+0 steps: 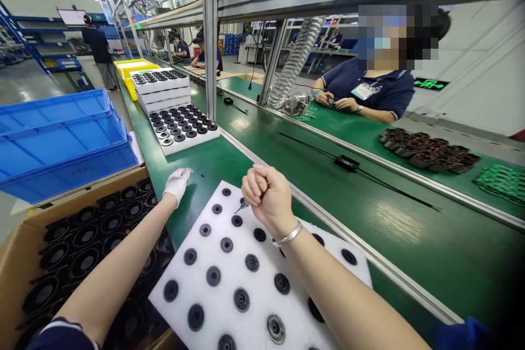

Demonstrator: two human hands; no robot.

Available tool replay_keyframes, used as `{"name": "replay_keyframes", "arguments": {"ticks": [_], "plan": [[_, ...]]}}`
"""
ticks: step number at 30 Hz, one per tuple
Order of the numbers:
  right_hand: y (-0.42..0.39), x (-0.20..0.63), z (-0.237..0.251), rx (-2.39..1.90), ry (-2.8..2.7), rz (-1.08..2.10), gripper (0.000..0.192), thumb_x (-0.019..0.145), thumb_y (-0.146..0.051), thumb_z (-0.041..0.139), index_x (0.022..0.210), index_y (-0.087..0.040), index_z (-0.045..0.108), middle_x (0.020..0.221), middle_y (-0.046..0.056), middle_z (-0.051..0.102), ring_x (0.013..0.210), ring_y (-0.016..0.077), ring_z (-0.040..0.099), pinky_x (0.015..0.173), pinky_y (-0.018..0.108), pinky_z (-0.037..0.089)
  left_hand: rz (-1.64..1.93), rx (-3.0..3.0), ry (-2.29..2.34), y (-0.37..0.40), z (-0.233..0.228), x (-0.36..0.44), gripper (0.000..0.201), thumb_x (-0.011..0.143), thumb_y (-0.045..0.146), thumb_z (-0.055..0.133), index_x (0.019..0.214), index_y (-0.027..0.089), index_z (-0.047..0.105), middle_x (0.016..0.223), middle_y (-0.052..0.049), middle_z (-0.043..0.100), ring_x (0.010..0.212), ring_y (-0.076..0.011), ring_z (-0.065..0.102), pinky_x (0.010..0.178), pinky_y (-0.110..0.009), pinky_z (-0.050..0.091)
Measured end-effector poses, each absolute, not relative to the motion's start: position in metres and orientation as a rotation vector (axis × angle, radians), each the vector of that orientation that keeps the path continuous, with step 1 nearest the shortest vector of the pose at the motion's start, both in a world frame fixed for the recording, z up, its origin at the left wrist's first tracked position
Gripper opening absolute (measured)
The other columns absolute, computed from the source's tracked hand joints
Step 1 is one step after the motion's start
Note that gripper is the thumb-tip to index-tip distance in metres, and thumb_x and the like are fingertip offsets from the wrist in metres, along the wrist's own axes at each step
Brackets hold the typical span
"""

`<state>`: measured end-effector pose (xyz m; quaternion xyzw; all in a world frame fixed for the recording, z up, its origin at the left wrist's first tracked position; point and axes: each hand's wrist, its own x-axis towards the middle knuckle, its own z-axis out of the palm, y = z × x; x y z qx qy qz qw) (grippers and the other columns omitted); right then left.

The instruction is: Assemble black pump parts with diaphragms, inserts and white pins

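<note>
White foam tray [219, 306] of round black discs [196, 317] at 6 o'clock on our green bench [221, 161]. Our bare right hand [268, 191], just below centre, is curled tight round a slim pointed metal tool [241, 207], tip above the tray. Our gloved left hand [176, 187], between 8 and 9 o'clock: fingers look bunched, can't tell how tightly or on what. Tiny black bit [202, 176] near it. We've cardboard box [14, 262] at 8, stacked foam trays [164, 94] at 10, co-worker [377, 95] at 2
</note>
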<state>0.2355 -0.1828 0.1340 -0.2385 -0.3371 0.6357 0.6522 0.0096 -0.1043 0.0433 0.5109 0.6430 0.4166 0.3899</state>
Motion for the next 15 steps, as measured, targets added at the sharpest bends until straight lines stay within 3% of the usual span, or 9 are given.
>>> {"name": "replay_keyframes", "arguments": {"ticks": [4, 6, 9, 15], "plan": [[-0.175, 0.236, 0.121, -0.567, -0.676, 1.5, 0.043, 0.075, -0.023, 0.061, 0.042, -0.021, 0.035, 0.036, -0.005, 0.033, 0.03, 0.0075, 0.026, 0.029, 0.02, 0.012, 0.823, 1.624, 1.742, -0.064, 0.021, 0.017, 0.024, 0.086, 0.038, 0.068, 0.097, 0.017, 0.065, 0.109, -0.009, 0.067, 0.105, -0.0247, 0.058, 0.089, -0.033, 0.043], [-0.173, 0.236, 0.118, -0.58, -0.656, 1.512, 0.043, 0.075, -0.023, 0.061, 0.041, -0.02, 0.035, 0.036, -0.005, 0.033, 0.03, 0.0074, 0.026, 0.029, 0.02, 0.012, 0.656, 1.747, 1.76, -0.049, 0.016, 0.022, 0.035, 0.083, 0.043, 0.072, 0.105, 0.017, 0.065, 0.112, -0.009, 0.067, 0.107, -0.0265, 0.06, 0.095, -0.039, 0.043], [-0.171, 0.237, 0.117, -0.6, -0.64, 1.512, 0.042, 0.075, -0.022, 0.06, 0.041, -0.02, 0.035, 0.036, -0.004, 0.034, 0.03, 0.0074, 0.026, 0.029, 0.02, 0.013, 0.422, 1.883, 1.776, -0.033, 0.013, 0.026, 0.035, 0.089, 0.046, 0.065, 0.107, 0.016, 0.065, 0.106, -0.008, 0.068, 0.1, -0.024, 0.063, 0.094, -0.046, 0.047], [-0.171, 0.239, 0.117, -0.594, -0.645, 1.511, 0.042, 0.077, -0.021, 0.059, 0.042, -0.02, 0.036, 0.037, -0.004, 0.034, 0.031, 0.0075, 0.026, 0.03, 0.02, 0.013, 0.205, 2.073, 1.826, -0.029, 0.015, 0.026, 0.036, 0.096, 0.05, 0.052, 0.111, 0.02, 0.063, 0.111, -0.009, 0.07, 0.102, -0.0239, 0.066, 0.09, -0.038, 0.049]]}}
